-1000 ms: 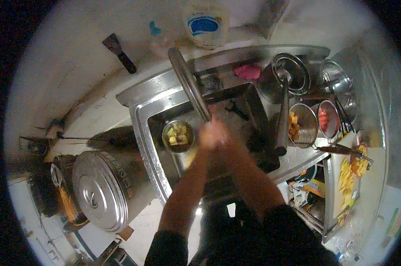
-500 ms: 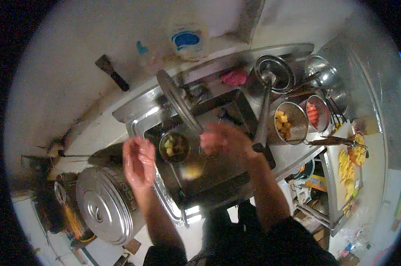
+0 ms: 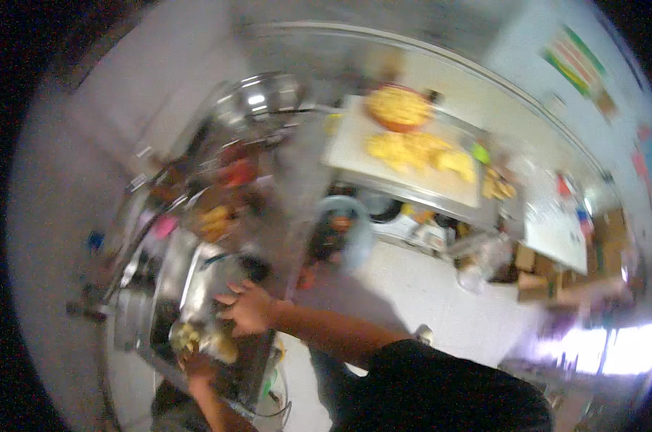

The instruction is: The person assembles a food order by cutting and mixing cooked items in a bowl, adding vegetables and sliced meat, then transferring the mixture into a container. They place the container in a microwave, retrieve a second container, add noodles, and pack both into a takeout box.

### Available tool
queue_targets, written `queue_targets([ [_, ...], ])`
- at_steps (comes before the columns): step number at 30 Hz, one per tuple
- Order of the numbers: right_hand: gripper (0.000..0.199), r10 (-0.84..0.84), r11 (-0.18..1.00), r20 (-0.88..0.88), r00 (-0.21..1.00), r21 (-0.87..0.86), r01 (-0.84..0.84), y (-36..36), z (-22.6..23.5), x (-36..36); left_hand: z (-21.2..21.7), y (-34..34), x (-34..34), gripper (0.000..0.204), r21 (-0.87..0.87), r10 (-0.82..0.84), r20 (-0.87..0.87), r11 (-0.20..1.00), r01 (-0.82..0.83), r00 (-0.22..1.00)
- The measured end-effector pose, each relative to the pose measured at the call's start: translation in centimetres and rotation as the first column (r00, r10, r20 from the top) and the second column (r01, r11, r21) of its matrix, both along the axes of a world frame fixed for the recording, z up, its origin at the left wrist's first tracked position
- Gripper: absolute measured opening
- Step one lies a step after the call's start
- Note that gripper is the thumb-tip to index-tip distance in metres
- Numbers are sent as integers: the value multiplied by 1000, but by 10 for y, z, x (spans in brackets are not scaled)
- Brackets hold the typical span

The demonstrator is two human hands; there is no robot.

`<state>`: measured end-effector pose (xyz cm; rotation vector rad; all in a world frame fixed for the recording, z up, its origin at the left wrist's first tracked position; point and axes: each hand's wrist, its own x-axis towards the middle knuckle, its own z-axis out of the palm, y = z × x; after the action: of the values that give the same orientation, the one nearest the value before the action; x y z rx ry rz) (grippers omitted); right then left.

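My right hand (image 3: 248,308) is flat and open, fingers (image 3: 231,295) spread and slightly fanned, palm down over the front edge of the steel sink (image 3: 196,266). Nothing is gripped in it. Whether the fingertips rest on the metal or hang just above it cannot be told; the picture is smeared by motion.

My left hand (image 3: 195,364) sits below and to the left of those fingers, at the underside of a small bowl (image 3: 196,338) of yellowish food pieces. It appears to be closed on the bowl from beneath, but the fingers themselves are hidden and blurred, so the grip cannot be confirmed. The bowl lies just beside my right fingertips, on their lower left, in the sink's near corner.

Beyond my right fingers, further along the counter, stand blurred containers with red and orange contents (image 3: 225,194) and a large shiny pot (image 3: 257,101). Well away to the upper right, a white board (image 3: 354,155) carries yellow cut food (image 3: 412,147).
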<state>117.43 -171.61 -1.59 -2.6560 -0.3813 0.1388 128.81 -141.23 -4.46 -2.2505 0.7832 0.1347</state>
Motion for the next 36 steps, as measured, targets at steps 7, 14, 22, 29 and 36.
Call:
queue_targets([
  [7, 71, -715, 320, -365, 596, 588, 743, -202, -93, -531, -94, -162, -232, 32, -445, -180, -882, 17, -895, 435],
  [14, 77, -311, -820, -926, -215, 147, 552, -10, -140, -994, -164, -327, -652, 34, 79, 77, -996, 713, -697, -35],
  [22, 76, 105, -965, -958, -267, -33, -261, 61, -107, -1132, -88, -566, -930, 36, -28, -48, -997, 946, -324, -54],
  [29, 76, -41, -768, -987, -157, 132, -627, -52, -124, -1253, -112, -724, -1189, 39, 41, 40, -999, 993, 114, 12],
  [36, 76, -331, -585, -926, -184, 354, -730, -135, -69, -1539, -70, -788, -1499, 42, 193, 169, -981, 781, 593, 97],
])
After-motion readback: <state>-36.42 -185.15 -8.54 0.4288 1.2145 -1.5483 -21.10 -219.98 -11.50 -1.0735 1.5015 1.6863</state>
